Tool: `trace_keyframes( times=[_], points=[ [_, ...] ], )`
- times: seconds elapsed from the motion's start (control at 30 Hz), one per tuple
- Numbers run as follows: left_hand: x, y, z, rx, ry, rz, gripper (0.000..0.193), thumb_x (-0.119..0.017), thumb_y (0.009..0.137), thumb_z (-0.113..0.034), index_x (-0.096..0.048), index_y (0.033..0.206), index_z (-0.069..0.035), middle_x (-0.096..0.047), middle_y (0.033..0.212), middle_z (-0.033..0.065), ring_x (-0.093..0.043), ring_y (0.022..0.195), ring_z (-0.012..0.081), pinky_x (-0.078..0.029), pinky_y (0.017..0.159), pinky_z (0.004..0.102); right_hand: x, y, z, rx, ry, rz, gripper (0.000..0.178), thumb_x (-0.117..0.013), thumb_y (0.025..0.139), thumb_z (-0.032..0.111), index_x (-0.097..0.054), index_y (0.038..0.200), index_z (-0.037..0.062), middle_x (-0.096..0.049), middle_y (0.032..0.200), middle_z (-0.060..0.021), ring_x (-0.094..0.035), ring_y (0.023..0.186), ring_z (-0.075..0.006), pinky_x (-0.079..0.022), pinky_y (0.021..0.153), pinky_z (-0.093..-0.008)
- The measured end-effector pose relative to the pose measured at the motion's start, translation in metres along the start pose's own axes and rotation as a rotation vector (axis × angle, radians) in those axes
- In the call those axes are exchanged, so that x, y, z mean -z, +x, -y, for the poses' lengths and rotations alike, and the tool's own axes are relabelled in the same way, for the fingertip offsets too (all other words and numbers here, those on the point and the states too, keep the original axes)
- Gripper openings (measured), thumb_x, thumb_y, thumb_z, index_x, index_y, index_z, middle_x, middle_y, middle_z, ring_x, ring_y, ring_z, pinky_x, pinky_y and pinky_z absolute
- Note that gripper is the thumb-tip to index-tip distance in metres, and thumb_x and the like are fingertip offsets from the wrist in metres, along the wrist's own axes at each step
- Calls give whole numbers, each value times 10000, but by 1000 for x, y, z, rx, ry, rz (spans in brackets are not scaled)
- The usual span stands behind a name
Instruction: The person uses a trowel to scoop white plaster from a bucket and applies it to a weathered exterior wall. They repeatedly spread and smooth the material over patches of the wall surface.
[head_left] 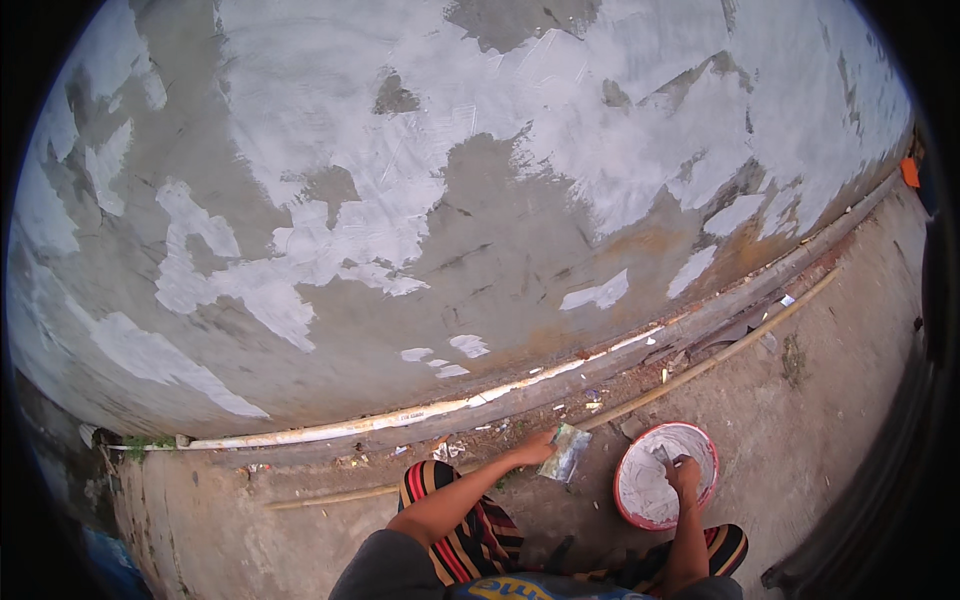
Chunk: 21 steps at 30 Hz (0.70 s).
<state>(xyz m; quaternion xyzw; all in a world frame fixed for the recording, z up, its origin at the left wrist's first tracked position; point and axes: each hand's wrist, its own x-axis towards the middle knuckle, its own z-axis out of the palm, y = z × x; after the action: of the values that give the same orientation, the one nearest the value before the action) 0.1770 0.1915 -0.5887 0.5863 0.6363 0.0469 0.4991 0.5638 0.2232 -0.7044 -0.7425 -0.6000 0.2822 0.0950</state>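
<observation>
My left hand point(533, 449) grips a flat rectangular plate point(567, 454) by its left edge; greyish-white smears cover its face. To the right stands a round red-rimmed basin point(617, 487) holding thick white putty point(643, 492). My right hand point(685, 476) reaches over the basin, fingers closed round a small putty knife point(661, 454) whose blade is at the putty's surface. Part of the knife is hidden by the fingers. In front of me rises a grey wall point(500, 240) with uneven white patches of putty.
A white pipe point(370, 424) runs along the wall's foot. A long bamboo pole point(710, 362) lies on the ground between me and the wall, with scraps of litter beside it. My knees, in striped trousers point(470, 510), flank the near ground. Something orange point(909, 172) shows at the far right.
</observation>
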Motion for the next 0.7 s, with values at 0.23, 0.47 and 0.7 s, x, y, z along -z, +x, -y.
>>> trace_keyframes(
  times=[0.23,0.47,0.7],
  points=[
    [4,-4,-16,9,-69,30,620,-492,890,-242,-324,1416,39,-491,1320,303,-486,1228,414,-378,1031,435,-2,-10,-11,5,533,111,242,-615,876,203,-658,825,-30,-647,581,-113,-581,437,-133,-451,418,-267],
    [-8,18,19,-92,-41,-64,625,-449,925,-300,-306,1430,40,-435,1389,294,-427,1296,397,-321,1085,408,30,-34,-2,-21,768,126,272,-599,879,228,-637,785,-24,-622,604,-85,-549,477,-115,-439,439,-259],
    [-1,-5,-26,49,392,43,492,-442,903,-260,-468,1323,-5,-621,1160,251,-578,1128,394,-445,960,478,103,-64,102,180,1092,49,204,-524,921,126,-639,1033,-1,-645,765,-44,-556,604,-82,-427,519,-204]
  ],
)
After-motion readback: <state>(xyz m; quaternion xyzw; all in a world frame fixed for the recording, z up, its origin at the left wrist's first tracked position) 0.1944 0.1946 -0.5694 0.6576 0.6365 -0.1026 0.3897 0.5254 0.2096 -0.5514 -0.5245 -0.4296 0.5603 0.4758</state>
